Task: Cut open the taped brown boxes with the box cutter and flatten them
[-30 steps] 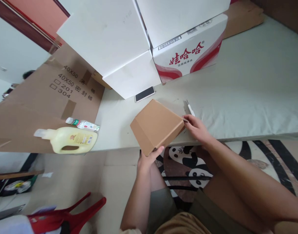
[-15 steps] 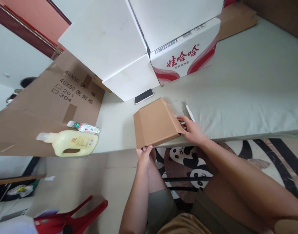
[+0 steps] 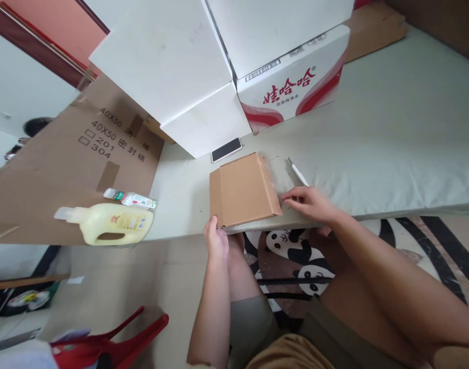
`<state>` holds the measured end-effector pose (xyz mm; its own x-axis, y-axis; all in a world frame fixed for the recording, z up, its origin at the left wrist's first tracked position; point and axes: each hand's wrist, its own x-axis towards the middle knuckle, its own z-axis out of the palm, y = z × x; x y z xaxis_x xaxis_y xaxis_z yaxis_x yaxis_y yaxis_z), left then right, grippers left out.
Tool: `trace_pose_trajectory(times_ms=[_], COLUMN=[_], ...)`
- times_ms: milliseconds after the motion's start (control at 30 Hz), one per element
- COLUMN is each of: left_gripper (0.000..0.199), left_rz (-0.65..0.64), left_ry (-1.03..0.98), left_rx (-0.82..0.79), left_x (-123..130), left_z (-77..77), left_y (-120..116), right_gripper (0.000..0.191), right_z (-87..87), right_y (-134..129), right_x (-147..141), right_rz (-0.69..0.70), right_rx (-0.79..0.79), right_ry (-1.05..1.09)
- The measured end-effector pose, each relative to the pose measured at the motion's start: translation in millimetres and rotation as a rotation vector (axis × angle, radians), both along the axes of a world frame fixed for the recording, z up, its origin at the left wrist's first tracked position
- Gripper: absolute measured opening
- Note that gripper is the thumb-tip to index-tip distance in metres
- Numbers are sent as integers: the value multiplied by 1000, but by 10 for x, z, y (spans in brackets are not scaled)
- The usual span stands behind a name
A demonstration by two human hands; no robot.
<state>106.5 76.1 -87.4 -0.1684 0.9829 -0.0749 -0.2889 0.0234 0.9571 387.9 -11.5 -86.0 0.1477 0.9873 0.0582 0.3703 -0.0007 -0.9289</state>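
Observation:
A flat brown cardboard box (image 3: 244, 189) lies near the front edge of the cloth-covered table, its lid folded over. My left hand (image 3: 216, 237) grips its near left corner, thumb on top and the other fingers mostly hidden below. Just off the box's right end is my right hand (image 3: 307, 201), fingers loosely bent with a small gap between thumb and forefinger; nothing shows in them. What looks like clear film sticks out along that right side. A white pen-like cutter (image 3: 299, 173) rests on the cloth beyond my right hand.
A phone (image 3: 226, 149) lies behind the box, before large white cartons (image 3: 206, 120) and a red-and-white carton (image 3: 292, 95). To the left are a yellow jug (image 3: 117, 223), a small bottle (image 3: 132, 199) and a big cardboard sheet (image 3: 81, 164). A red chair (image 3: 115, 341) stands below.
My right hand has come off the box's right end and moved slightly right. The box now lies flatter on the table, while my left hand has shifted a little left at its corner.

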Motion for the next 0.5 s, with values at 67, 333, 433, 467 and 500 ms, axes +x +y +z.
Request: trace_pose_trajectory(times_ms=[67,333,433,467,500], left_gripper=[26,19,18,18,18], left_rz=[46,118,130,137,140], left_ry=[-25,-79,-98,-106,-108], left_rx=[-65,-157,-156,-159,-161], left_x=[-16,-42,-37,-35,-33], left_z=[16,-4,0,4,8], left_y=[37,105,105,103,100], right_gripper=[35,44,42,43,43], right_z=[18,-119,-96,-75,-51], right_y=[-6,97,107,105,100], right_x=[89,241,245,241,233], right_rz=[-192,-448,-410,-415,-417], right_rx=[-44,-180,-235,-238,-236], right_ry=[-74,-622,-624,-583,-520])
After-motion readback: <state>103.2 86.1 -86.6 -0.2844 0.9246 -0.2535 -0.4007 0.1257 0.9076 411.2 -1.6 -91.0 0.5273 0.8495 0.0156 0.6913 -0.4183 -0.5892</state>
